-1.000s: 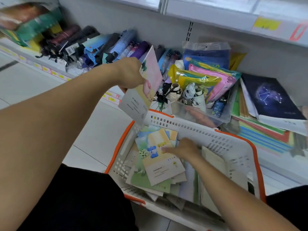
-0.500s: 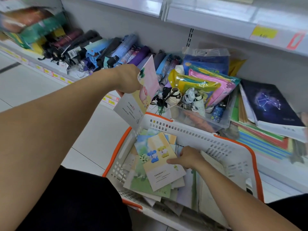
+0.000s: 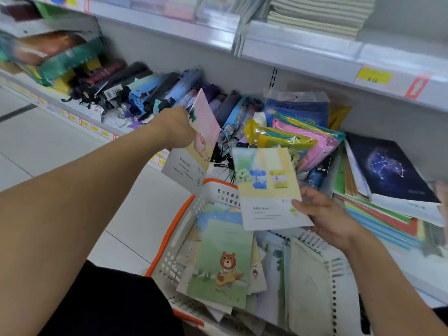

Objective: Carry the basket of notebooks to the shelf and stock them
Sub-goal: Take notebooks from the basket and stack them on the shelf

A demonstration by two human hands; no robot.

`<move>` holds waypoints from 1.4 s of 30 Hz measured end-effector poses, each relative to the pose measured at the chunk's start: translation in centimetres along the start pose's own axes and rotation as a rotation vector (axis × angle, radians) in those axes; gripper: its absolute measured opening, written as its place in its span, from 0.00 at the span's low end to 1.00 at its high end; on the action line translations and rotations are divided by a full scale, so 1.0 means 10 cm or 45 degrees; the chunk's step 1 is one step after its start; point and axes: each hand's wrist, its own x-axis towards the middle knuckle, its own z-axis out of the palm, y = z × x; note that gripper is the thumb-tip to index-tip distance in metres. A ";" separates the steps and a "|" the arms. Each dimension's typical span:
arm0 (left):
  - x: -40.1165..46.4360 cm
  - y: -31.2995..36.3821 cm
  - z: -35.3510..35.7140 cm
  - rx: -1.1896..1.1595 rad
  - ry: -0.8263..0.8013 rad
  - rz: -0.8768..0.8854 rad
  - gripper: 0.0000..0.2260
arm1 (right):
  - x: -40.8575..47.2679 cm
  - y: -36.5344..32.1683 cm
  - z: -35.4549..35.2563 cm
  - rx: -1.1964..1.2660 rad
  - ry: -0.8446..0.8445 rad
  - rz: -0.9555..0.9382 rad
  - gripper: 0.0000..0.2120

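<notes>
A white basket with an orange rim sits low in front of me, full of thin notebooks; a green one with a bear lies on top. My left hand holds a pink notebook upright above the basket's far left corner. My right hand grips the lower right corner of a notebook with blue and yellow animals, lifted above the basket. The shelf runs across in front of me.
Folded umbrellas lie on the lower shelf at left. Plastic pouches in a clear bin stand in the middle. A dark constellation notebook tops a stack of coloured books at right. Tiled floor lies to the left.
My right hand has lifted the blue-and-yellow animal notebook out of the basket and raised it above the rim. The left hand still holds the pink notebook in about the same place.
</notes>
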 end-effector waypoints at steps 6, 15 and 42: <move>-0.13 0.18 -0.04 -1.140 -0.152 -0.133 0.10 | 0.02 -0.78 0.56 0.254 -0.029 -0.222 0.13; -0.36 0.42 -0.32 -1.498 -0.358 -0.025 0.19 | -0.01 -1.21 1.03 -0.246 0.167 -0.382 0.11; -0.25 1.43 -0.59 -1.524 -0.037 0.708 0.14 | -0.49 -2.46 0.56 0.053 0.086 -0.790 0.17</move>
